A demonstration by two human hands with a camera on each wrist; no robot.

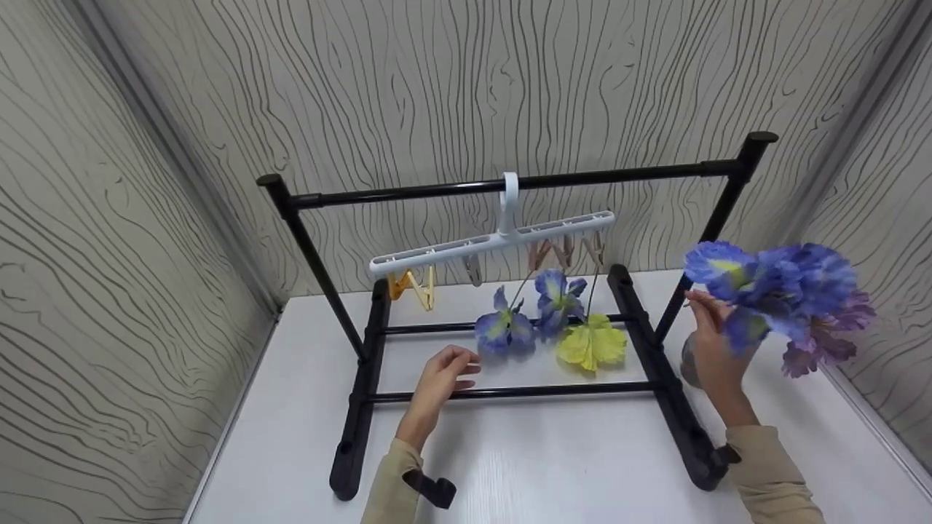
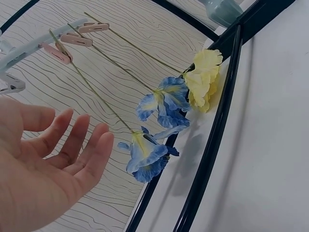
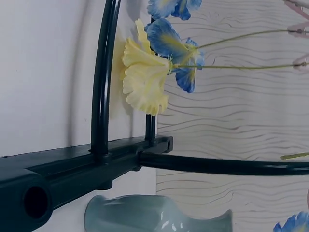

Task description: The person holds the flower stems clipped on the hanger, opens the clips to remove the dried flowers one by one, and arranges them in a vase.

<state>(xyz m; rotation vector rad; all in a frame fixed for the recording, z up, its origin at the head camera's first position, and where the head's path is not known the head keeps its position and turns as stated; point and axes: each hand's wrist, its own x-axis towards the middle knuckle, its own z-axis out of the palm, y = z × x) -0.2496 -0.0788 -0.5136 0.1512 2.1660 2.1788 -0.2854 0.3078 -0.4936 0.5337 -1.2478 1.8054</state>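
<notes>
My right hand pinches a stem beside a bunch of blue artificial flowers; the stem's green tip shows in the right wrist view. Lilac petals hang at the bunch's lower right. My left hand holds nothing, its fingers loosely bent, left of the hanging flowers. Two blue flowers and a yellow flower hang head down from pinkish clothespins on a pale blue hanger. Which flower the pinched stem belongs to is hard to tell.
The hanger hooks over the top bar of a black rack on a white table. Yellow clothespins and a grey clothespin hang at its left. A blue-grey vase stands outside the rack's right foot.
</notes>
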